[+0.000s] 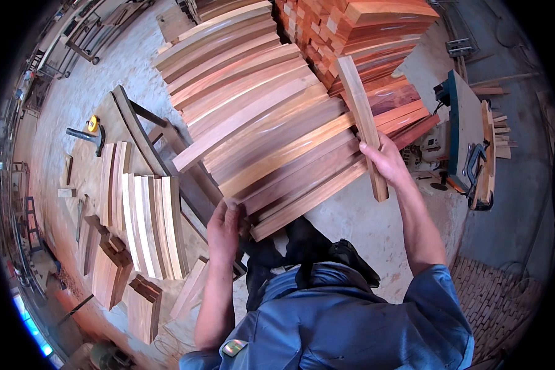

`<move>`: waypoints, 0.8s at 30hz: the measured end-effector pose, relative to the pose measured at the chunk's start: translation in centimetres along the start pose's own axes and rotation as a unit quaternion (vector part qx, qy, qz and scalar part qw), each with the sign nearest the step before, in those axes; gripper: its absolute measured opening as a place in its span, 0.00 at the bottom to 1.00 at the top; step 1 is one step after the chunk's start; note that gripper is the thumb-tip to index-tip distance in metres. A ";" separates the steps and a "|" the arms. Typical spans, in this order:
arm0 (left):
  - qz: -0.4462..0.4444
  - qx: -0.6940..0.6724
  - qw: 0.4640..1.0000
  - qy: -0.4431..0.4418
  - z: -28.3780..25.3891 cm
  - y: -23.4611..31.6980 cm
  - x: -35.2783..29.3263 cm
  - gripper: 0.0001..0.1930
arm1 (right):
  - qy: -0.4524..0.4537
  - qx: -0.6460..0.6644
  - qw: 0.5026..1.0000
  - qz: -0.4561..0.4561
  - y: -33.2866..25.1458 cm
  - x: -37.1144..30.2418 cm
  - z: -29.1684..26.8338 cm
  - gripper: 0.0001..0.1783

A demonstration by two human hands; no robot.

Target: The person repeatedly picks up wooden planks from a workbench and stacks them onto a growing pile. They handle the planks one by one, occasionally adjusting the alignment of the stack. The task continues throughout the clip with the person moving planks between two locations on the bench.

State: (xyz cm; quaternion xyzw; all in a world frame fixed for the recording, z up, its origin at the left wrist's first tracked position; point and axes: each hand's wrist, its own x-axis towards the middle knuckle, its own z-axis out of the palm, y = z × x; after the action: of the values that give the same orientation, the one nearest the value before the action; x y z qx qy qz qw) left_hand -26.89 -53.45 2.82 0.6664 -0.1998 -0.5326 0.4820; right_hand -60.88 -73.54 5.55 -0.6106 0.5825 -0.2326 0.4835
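My right hand (387, 161) is closed around a pale brown wooden slat (359, 105), its thumb on the upper face. The slat stands out at an angle over the right part of a long row of curved wooden slats (271, 132), laid side by side in brown, yellow and reddish tones. At the row's near left corner, my left hand (224, 228) has its fingers closed at the end of a brown slat (290, 179). Its fingertips are partly hidden. A lighter slat (308, 198) lies at the row's near edge, just right of that hand.
On a worktable (89, 160) at left lie a hammer (89, 137), a yellow tape measure (93, 124), upright slats (151, 222) and notched wood blocks (114, 268). A reddish timber stack (364, 31) rises behind. At right stands a machine with a board (465, 132) and a blue clamp (473, 163).
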 end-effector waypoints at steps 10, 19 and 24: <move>-0.067 -0.060 0.996 0.012 -0.7 0.1 0.3 0.12 | -0.016 -0.035 0.999 -0.023 0.4 -0.1 0.0 0.34; -0.032 -0.069 0.996 -0.055 -2.4 2.2 -1.8 0.07 | 0.037 0.016 0.997 -0.062 -2.1 -2.8 -0.4 0.30; 0.097 -0.003 0.994 -0.039 -1.6 2.8 -4.7 0.13 | 0.041 0.152 0.986 -0.054 -0.7 -4.0 -1.0 0.25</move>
State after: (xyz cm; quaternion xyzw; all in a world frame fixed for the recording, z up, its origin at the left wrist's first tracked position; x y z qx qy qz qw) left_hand -26.46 -50.35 7.62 0.6213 -0.2807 -0.5090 0.5255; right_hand -62.26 -70.17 7.69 -0.5505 0.5256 -0.3692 0.5333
